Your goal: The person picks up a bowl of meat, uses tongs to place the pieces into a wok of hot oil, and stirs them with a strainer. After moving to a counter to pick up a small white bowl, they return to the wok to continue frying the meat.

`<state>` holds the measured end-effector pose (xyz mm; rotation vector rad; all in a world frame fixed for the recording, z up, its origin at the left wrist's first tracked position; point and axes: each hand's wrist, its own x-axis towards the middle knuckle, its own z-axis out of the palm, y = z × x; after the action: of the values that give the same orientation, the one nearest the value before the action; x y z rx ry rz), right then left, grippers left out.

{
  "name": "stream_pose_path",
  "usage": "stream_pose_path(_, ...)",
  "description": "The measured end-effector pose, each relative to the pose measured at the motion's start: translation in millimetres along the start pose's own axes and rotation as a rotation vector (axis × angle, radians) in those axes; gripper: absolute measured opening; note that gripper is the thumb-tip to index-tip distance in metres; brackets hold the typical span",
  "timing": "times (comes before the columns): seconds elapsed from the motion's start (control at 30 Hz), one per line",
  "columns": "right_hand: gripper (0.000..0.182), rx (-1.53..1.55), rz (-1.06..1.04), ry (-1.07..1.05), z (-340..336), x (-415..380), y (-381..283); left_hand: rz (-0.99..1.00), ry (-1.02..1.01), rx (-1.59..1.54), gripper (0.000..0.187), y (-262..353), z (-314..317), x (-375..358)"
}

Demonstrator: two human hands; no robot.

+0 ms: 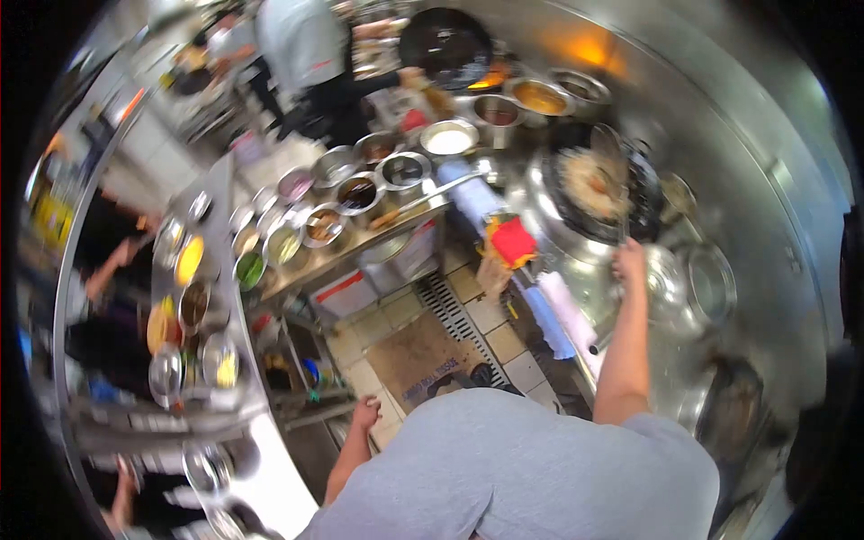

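Note:
A dark wok (643,193) sits on the stove at the right, with pale food (587,184) in it. My right hand (630,261) is closed round the handle of a metal ladle (609,148), whose bowl is over the wok's right part. Down at the lower middle, my left hand (366,412) hangs over the floor beside the counter, its fingers curled; whether anything is in it is too small to tell. A red and yellow cloth (514,241) lies at the stove's front edge, left of the wok.
Metal bowls of ingredients, one with dark sauce (356,193), line the middle counter. A co-worker (306,45) stands at the top near another wok (445,45). More bowls stand on the left counter (270,459). A brown mat (418,355) lies on the tiles.

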<state>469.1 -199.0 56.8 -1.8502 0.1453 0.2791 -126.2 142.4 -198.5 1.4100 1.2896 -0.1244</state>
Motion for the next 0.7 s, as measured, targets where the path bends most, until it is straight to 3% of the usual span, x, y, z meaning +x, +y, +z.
stream_pose_path(0.03,0.044,0.034,-0.059,0.061,-6,21,9,0.123,-0.024,0.057,0.043,-22,0,11)
stream_pose_path(0.07,0.044,-0.034,-0.182,0.075,-13,36,18,0.174,0.037,0.410,0.047,8,-7,-16)
stream_pose_path(0.1,0.042,0.116,-0.121,0.100,-11,8,-4,0.135,0.049,0.349,0.046,6,-10,-21)
stream_pose_path(0.13,0.038,0.221,-0.149,-0.050,-35,34,21,0.099,0.047,0.216,0.045,43,-20,-59)
stream_pose_path(0.17,0.035,0.054,-0.258,0.077,-26,-10,10,0.183,0.072,0.118,0.042,28,-24,-56)
stream_pose_path(0.2,0.037,-0.175,-0.495,0.176,-43,3,44,0.234,0.132,0.039,0.038,10,-25,-51)
stream_pose_path(0.27,0.045,-0.720,-0.886,0.622,-78,36,113,0.212,0.181,0.017,0.033,0,-32,-66)
stream_pose_path(0.33,0.052,-0.862,-0.483,0.517,-67,-54,120,0.155,0.167,-0.007,0.033,-22,-36,-72)
stream_pose_path(0.37,0.051,-0.893,-0.800,0.574,-84,-63,163,0.145,0.181,-0.032,0.033,-30,-39,-80)
stream_pose_path(0.4,0.051,-0.842,-0.645,0.523,-86,-98,171,0.154,0.144,0.031,0.033,-33,-39,-89)
stream_pose_path(0.47,0.044,-0.891,-0.617,0.507,-73,-164,192,0.161,0.109,0.100,0.033,-45,-35,-105)
stream_pose_path(0.7,0.022,-0.974,-0.870,0.529,-37,-263,181,0.303,-0.066,0.215,0.035,-42,-34,-119)
